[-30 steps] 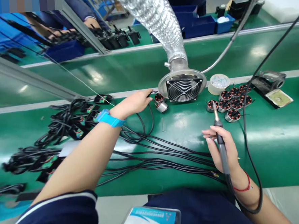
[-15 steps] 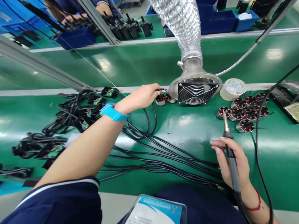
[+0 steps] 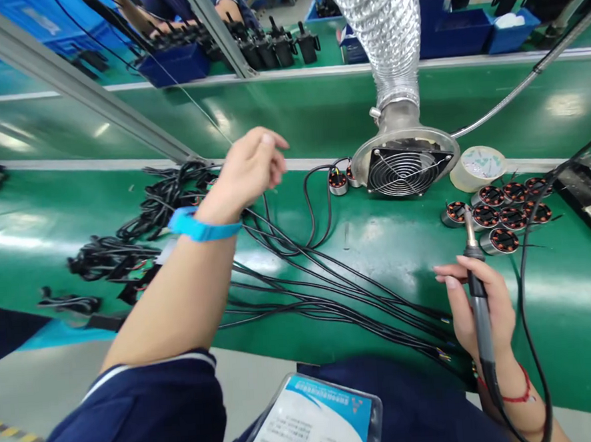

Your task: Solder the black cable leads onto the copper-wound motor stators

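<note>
My left hand [image 3: 256, 163], with a blue band at the wrist, is raised over the bench. Its fingers are loosely bent and apart, with nothing visible in them. A thin pale wire [image 3: 196, 106] slants down from the upper left and passes out of sight at this hand. My right hand [image 3: 485, 303] grips a soldering iron [image 3: 479, 306] by its handle. The iron's tip points up beside the nearest of several round motor parts [image 3: 504, 241] with copper coils. Two similar coil parts [image 3: 338, 183] stand by the fan, one joined to a black cable.
A fume extractor fan [image 3: 403, 172] hangs on a foil duct. Black cables [image 3: 324, 292] cross the bench, with bundles [image 3: 110, 259] at left. A round tub [image 3: 478, 168] and the iron's stand [image 3: 581, 190] are at right. A co-worker's arm [image 3: 230, 8] shows across the bench.
My left hand has left the coil part and cable by the fan, moving left and up with its fingers loosened. My right hand keeps the iron near the same coil part. The view has shifted.
</note>
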Demonstrator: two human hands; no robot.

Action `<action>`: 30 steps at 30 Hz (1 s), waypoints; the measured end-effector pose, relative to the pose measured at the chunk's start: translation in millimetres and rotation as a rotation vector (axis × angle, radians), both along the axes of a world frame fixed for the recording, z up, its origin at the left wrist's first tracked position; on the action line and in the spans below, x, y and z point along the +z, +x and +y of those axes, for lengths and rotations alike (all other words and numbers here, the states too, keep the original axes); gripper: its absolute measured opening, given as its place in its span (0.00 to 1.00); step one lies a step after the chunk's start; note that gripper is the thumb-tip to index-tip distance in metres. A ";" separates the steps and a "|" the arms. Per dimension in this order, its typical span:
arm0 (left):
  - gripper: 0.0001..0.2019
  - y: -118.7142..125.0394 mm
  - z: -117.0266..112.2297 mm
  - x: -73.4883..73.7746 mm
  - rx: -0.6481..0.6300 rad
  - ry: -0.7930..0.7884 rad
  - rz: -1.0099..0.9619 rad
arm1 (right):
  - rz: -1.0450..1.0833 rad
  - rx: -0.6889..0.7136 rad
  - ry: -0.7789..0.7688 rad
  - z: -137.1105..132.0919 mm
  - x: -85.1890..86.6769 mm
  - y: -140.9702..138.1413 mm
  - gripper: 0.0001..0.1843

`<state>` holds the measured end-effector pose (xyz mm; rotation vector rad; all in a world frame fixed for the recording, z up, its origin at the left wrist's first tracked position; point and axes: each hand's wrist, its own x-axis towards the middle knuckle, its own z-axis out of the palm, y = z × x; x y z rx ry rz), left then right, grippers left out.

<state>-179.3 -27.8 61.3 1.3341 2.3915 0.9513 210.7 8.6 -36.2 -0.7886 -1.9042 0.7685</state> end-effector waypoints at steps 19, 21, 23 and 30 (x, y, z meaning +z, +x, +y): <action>0.17 -2.9 -143.5 -78.8 -0.191 -0.655 0.495 | -0.008 0.008 -0.081 2.9 -11.7 2.5 0.19; 0.16 -2.8 -142.9 -76.0 -0.192 -0.596 0.462 | -0.006 0.006 -0.075 3.3 -11.6 0.9 0.19; 0.16 2.0 -140.0 -71.8 -0.233 -0.512 0.407 | -0.007 0.004 -0.061 2.9 -8.7 -0.7 0.18; 0.17 66.3 -91.8 -57.7 -0.678 -0.452 0.456 | 0.021 -0.016 0.033 -5.1 27.2 2.5 0.20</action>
